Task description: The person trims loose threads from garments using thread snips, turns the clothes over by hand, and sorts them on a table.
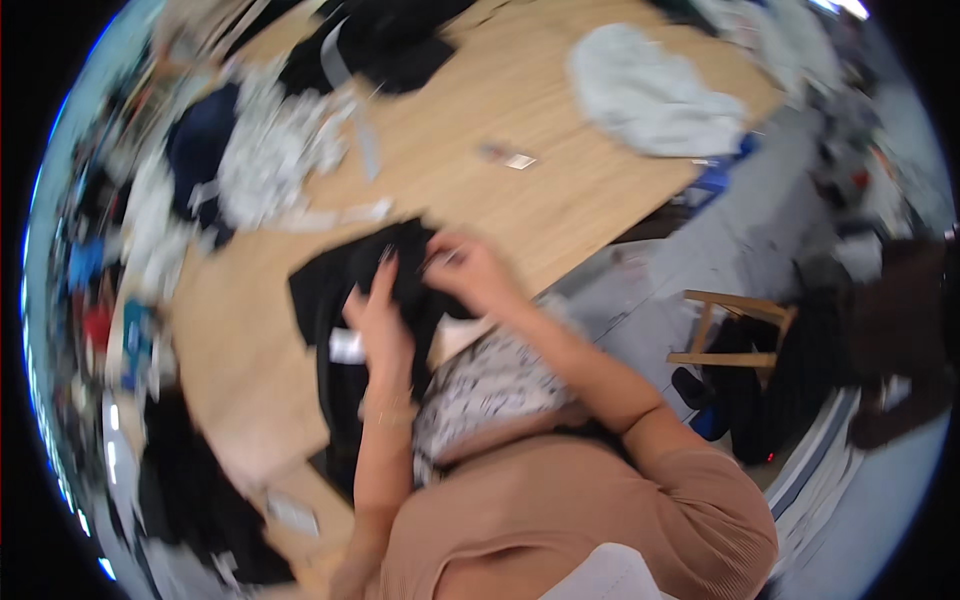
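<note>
A black garment lies bunched at the table's near edge, with a white label on its left part. My left hand rests on this cloth, its thumb and one finger stretched apart. Just right of it, my right hand is closed at the garment's upper right, fingers curled together. A small dark thing shows at those fingertips, too blurred to name. Below the right hand, patterned white and black cloth covers my lap.
White ruffled cloth and a navy piece lie at the left. Far off is more black cloth. A pale garment lies at the far right, a small card mid-table. A wooden stool stands on the floor.
</note>
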Demonstrator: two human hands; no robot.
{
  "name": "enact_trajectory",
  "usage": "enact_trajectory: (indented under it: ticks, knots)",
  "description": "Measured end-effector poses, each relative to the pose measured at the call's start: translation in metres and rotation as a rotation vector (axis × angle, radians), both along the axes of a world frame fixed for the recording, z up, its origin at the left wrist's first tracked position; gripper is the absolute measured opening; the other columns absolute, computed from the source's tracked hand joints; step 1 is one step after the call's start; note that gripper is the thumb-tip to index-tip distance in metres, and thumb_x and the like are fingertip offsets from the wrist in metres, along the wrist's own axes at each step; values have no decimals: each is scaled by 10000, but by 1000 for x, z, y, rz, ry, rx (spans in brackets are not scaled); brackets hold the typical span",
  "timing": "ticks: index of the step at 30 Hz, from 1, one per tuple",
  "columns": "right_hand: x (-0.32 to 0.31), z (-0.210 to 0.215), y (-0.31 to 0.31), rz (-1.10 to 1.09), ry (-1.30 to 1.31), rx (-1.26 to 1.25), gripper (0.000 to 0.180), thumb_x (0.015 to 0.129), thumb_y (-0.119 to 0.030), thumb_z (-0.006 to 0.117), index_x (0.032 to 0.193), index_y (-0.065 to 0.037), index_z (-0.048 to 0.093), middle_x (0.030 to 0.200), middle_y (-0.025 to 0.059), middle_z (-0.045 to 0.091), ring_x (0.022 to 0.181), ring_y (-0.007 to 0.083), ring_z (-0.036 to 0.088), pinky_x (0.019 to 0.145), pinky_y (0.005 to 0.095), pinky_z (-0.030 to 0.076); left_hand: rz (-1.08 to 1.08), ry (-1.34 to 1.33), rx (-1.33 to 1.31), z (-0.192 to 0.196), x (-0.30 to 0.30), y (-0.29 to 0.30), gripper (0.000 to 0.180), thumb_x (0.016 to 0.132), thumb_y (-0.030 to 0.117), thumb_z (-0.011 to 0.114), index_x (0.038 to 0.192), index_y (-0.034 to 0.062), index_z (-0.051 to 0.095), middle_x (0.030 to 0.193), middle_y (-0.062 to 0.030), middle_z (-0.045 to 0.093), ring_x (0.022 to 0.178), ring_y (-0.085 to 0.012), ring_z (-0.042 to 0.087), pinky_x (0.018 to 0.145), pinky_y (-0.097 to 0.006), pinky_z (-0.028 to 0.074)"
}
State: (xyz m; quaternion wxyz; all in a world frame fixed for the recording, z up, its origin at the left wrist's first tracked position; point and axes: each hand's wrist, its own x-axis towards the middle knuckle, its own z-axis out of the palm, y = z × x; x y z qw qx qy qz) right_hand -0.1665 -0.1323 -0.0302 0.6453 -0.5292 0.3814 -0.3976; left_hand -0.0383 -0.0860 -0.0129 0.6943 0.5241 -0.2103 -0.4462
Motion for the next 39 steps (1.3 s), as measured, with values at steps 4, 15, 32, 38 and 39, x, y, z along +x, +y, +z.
enact_trajectory:
  ticks: [4, 15, 32, 38, 39]
  knots:
    - [-23, 20, -1, 13, -228, 65, 169, 831, 11, 589, 999, 18, 593, 823, -3, 564, 787, 50, 536, 737, 176, 443, -96, 158, -40, 25, -6, -3, 188, 858, 93, 619, 1003, -25, 600, 937, -41, 639, 832, -100, 600, 736, -232, 477]
    - [-6, 30, 14, 6, -39, -96, 165, 867, -73, 589, 1014, 3, 590, 915, 12, 525, 777, 73, 501, 691, 197, 408, -74, 48, -58, 41, 7, 24, 208, 821, 1, 645, 1012, -34, 568, 917, -50, 640, 794, -73, 593, 706, -204, 490]
    - [5, 55, -13, -20, -101, -132, 96, 866, -89, 621, 881, 6, 631, 744, -32, 569, 665, 12, 472, 595, 144, 362, -124, -171, -163, 45, -1, 24, 258, 818, 21, 661, 1049, -47, 569, 903, -48, 624, 848, -65, 574, 741, -188, 482]
    - [6, 54, -14, -14, -142, -85, 119, 882, -96, 603, 878, 21, 625, 755, -17, 584, 690, 23, 493, 641, 161, 399, -70, -179, -78, 41, 2, 22, 132, 887, 107, 608, 923, -16, 638, 769, 46, 575, 695, 1, 486, 598, -149, 394]
    - [6, 55, -15, -6, -150, -73, 121, 885, -96, 598, 879, 21, 625, 759, -15, 587, 697, 24, 498, 643, 164, 402, -62, -173, -83, 41, 2, 20, 134, 890, 118, 606, 912, -8, 644, 750, 55, 565, 674, 11, 463, 581, -147, 374]
